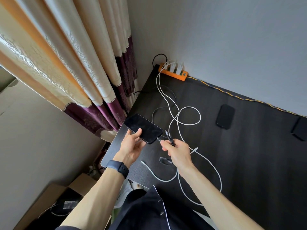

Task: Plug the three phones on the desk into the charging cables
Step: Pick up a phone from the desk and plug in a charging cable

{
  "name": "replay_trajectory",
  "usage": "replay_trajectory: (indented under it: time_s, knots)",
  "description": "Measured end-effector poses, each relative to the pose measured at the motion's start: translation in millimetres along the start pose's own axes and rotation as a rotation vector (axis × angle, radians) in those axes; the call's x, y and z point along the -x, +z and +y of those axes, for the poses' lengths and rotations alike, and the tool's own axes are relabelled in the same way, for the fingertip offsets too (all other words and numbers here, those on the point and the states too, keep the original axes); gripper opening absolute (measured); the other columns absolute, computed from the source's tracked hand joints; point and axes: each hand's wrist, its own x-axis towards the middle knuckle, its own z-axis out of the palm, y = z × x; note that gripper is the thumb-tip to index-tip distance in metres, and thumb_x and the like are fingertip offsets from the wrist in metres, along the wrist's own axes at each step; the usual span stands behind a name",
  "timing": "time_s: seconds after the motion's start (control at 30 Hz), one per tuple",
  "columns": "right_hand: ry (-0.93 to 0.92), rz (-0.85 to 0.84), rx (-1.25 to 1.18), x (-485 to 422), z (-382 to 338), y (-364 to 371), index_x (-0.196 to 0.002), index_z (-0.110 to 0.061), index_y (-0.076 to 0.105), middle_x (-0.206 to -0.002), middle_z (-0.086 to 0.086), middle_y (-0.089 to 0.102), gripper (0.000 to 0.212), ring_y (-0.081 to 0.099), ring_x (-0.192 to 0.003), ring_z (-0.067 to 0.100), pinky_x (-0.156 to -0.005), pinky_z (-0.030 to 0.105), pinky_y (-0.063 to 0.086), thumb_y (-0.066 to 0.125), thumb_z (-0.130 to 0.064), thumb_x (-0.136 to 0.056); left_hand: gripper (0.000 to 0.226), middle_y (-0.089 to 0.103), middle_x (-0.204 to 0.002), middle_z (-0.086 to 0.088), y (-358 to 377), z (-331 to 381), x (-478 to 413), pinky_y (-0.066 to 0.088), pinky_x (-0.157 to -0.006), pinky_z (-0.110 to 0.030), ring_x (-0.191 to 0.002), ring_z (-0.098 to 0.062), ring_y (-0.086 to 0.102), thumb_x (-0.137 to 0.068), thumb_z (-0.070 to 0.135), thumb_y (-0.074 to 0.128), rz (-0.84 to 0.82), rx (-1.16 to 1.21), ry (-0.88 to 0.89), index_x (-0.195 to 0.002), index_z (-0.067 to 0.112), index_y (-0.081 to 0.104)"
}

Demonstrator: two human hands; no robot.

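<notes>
A: Black phone (143,128) is held in the left hand (132,145), port end turned to 4 o'clock, presumably to meet the plug.
B: Right hand (178,153)?
A: Closed on the black cable (170,139); one connector is at the port, seating not confirmed.
B: Others?
A: Second phone (225,116) at 2 o'clock on the desk (249,163), third phone (299,130) at 3 o'clock. White cables (189,117) lie loose between.

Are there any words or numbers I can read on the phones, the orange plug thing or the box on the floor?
No, none can be read.
Phone in the left hand: screen dark, no text.
Phone lying on the desk: dark, no text.
Orange power strip: no readable label.
Cardboard box: a pale label inside, too blurred to read.
</notes>
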Motion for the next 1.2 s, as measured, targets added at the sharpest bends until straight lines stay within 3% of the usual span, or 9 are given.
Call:
replay_trajectory:
  time_s: [0.13,0.33,0.53,0.83,0.93,1.07,1.2]
  knots:
    - [0.032,-0.011,-0.041,-2,3,-1,-0.087,-0.009,0.074,-0.073,-0.006,0.07,0.019,0.05,-0.058,0.008,-0.062,0.021,0.047,0.074,-0.028,-0.085,0.046,0.065,-0.128,-0.015,-3,-1,0,0.06,-0.061,-0.034,-0.088,-0.025,0.075,-0.093,0.0,0.056,0.015,-0.027,-0.028,-0.136,0.015,0.051]
    - [0.023,-0.001,-0.025,-3,5,2,-0.083,-0.01,0.074,-0.072,-0.006,0.07,0.02,0.053,-0.061,0.007,-0.059,0.02,0.047,0.074,-0.029,-0.085,0.076,0.068,-0.122,-0.013,-2,-4,-1,0.06,-0.056,-0.035,-0.084,-0.027,0.076,-0.088,-0.004,0.063,0.081,-0.057,0.025,-0.149,0.032,0.034]
    - [0.013,0.019,-0.023,-5,8,7,-0.074,-0.008,0.072,-0.068,-0.004,0.069,0.023,0.054,-0.064,0.011,-0.067,0.029,0.048,0.074,-0.028,-0.084,0.078,0.068,-0.124,-0.009,3,-7,1,0.06,-0.058,-0.035,-0.083,-0.025,0.076,-0.09,-0.004,0.061,0.091,-0.061,0.038,-0.15,0.035,0.031]
    - [0.015,0.001,-0.03,-11,10,15,-0.074,-0.011,0.073,-0.064,-0.007,0.069,0.019,0.052,-0.058,0.007,-0.069,0.028,0.048,0.074,-0.027,-0.085,0.083,0.067,-0.125,-0.009,-1,1,1,0.061,-0.062,-0.036,-0.089,-0.025,0.075,-0.092,0.0,0.06,0.069,-0.16,0.043,-0.153,0.039,0.02]
    - [0.05,-0.052,-0.03,-13,15,14,-0.077,-0.007,0.073,-0.062,-0.005,0.068,0.022,0.052,-0.057,0.009,-0.065,0.024,0.046,0.075,-0.028,-0.084,0.082,0.076,-0.108,-0.002,-4,8,0,0.062,-0.068,-0.039,-0.091,-0.026,0.075,-0.091,0.001,0.061,0.047,-0.274,0.056,-0.152,0.04,0.022]
    - [0.127,-0.162,-0.001,-15,26,20,-0.078,-0.008,0.073,-0.066,0.0,0.071,0.025,0.061,-0.066,0.013,-0.072,0.026,0.051,0.068,-0.03,-0.089,0.081,0.078,-0.095,-0.001,-4,22,1,0.061,-0.071,-0.041,-0.092,-0.026,0.074,-0.09,0.0,0.064,0.025,-0.507,0.144,-0.15,0.041,0.028]
    - [0.11,-0.121,0.048,-21,34,19,-0.085,-0.012,0.075,-0.073,-0.002,0.075,0.02,0.065,-0.071,0.012,-0.082,0.03,0.053,0.066,-0.029,-0.091,0.079,0.072,-0.095,-0.008,-8,56,-2,0.058,-0.086,-0.046,-0.094,-0.022,0.07,-0.086,0.002,0.066,0.025,-0.697,0.238,-0.146,0.044,0.037]
